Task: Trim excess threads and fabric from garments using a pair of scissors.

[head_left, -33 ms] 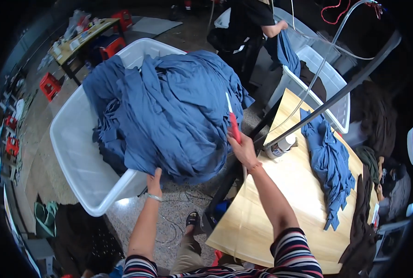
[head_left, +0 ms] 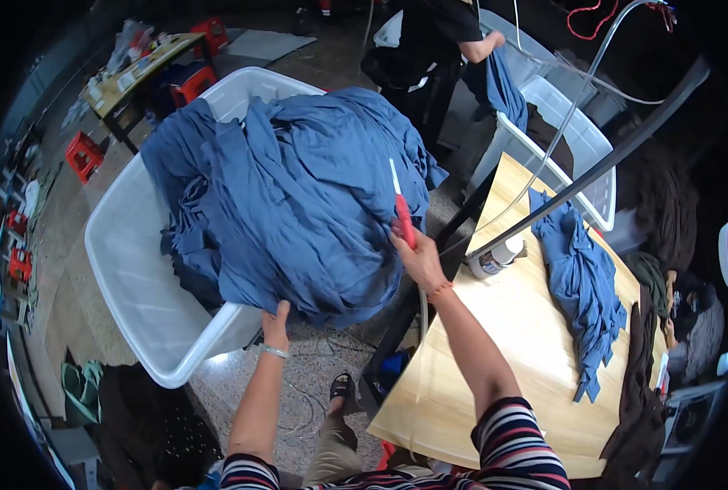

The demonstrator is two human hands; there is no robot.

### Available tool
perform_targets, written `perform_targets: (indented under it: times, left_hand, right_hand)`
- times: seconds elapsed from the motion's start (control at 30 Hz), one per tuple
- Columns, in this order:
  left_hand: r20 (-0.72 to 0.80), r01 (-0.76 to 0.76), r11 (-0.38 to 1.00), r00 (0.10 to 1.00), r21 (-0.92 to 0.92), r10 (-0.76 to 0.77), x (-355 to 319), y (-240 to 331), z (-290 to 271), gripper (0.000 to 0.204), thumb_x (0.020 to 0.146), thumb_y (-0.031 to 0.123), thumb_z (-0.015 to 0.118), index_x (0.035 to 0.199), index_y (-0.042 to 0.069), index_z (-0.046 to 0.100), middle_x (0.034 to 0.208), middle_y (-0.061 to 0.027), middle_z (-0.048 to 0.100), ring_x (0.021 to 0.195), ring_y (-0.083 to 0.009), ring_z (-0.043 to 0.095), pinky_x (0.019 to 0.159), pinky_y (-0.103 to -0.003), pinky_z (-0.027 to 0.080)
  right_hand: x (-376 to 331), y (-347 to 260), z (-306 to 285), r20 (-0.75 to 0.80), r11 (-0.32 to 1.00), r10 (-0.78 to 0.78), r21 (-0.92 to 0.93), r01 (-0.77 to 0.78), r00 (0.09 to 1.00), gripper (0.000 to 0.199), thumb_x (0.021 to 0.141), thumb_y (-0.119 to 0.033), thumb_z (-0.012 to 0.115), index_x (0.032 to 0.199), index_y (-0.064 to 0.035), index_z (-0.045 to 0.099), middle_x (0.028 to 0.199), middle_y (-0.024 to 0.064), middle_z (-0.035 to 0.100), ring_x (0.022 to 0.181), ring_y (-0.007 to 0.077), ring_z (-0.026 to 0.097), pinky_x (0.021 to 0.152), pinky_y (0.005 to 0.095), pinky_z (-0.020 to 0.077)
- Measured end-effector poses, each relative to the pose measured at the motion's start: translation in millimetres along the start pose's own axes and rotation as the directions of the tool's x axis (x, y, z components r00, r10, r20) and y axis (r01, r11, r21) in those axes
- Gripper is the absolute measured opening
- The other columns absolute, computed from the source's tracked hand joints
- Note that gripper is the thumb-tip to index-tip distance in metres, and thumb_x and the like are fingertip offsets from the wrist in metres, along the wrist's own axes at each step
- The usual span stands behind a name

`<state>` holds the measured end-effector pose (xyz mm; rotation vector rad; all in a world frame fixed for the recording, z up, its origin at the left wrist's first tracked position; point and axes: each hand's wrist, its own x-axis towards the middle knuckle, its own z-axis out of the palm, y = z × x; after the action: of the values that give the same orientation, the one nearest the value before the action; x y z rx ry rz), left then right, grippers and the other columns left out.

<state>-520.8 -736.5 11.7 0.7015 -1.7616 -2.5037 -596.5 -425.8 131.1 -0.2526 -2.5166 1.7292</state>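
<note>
A large heap of blue cloth [head_left: 307,196] fills and overhangs a white plastic tub [head_left: 127,278]. My left hand [head_left: 276,328] grips the near, lower edge of the heap beside the tub's rim. Its thumb shows, while the other fingers are hidden under the cloth; I cannot tell whether they also hold the rim. At the heap's right side, my right hand [head_left: 419,260] is closed around the handle of a slim red-handled tool [head_left: 404,219]. The tool's thin, pale metal end points away over the cloth; its exact kind is unclear.
A wooden table [head_left: 470,384] at right bears a bottle [head_left: 496,256] and a crumpled blue garment [head_left: 580,282]. A grey metal bar [head_left: 601,167] slants above it. Behind, a person [head_left: 437,49] handles blue cloth by another white tub [head_left: 572,122]. Red stools [head_left: 84,155] stand left.
My right hand and the red-handled tool have shifted slightly left over the cloth. My left hand stays at the heap's near edge.
</note>
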Motion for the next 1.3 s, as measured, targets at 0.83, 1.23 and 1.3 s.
perform_targets:
  times: [0.83,1.23,1.3]
  left_hand:
    - [0.222,0.294,0.931,0.943,-0.215,-0.246,-12,33,-57,0.085,0.071,0.022,0.084,0.138,0.004,0.036,0.133,-0.0062,0.049,0.118,-0.0232,0.049,0.103,-0.039,0.040]
    - [0.125,-0.021,0.937,0.992,0.347,-0.024,-50,113,-29,0.077,0.084,0.022,0.070,0.143,-0.002,0.027,0.141,-0.0130,0.039,0.130,-0.0241,0.036,0.108,-0.034,0.026]
    - [0.052,-0.347,0.631,0.898,0.694,0.437,-62,134,-21,0.073,0.086,0.017,0.067,0.143,-0.003,0.027,0.141,-0.0157,0.039,0.132,-0.0260,0.033,0.107,-0.036,0.028]
  right_hand:
    - [-77,-46,115,0.168,0.993,-0.105,0.066,0.095,0.980,0.020,0.085,-0.016,0.065,0.099,-0.0017,0.061,0.077,0.0133,0.058,0.066,0.0128,0.050,0.063,0.0291,0.0446]
    - [-22,-35,36,-0.198,0.985,-0.057,0.152,0.088,0.979,0.025,0.092,-0.014,0.061,0.113,0.0010,0.060,0.082,0.0027,0.066,0.052,0.0028,0.047,0.047,0.0201,0.0401]
    - [-27,-32,24,-0.202,0.989,-0.038,0.133,0.066,0.979,0.027,0.092,-0.014,0.060,0.114,0.0015,0.059,0.083,0.0040,0.066,0.051,0.0030,0.047,0.046,0.0200,0.0399]
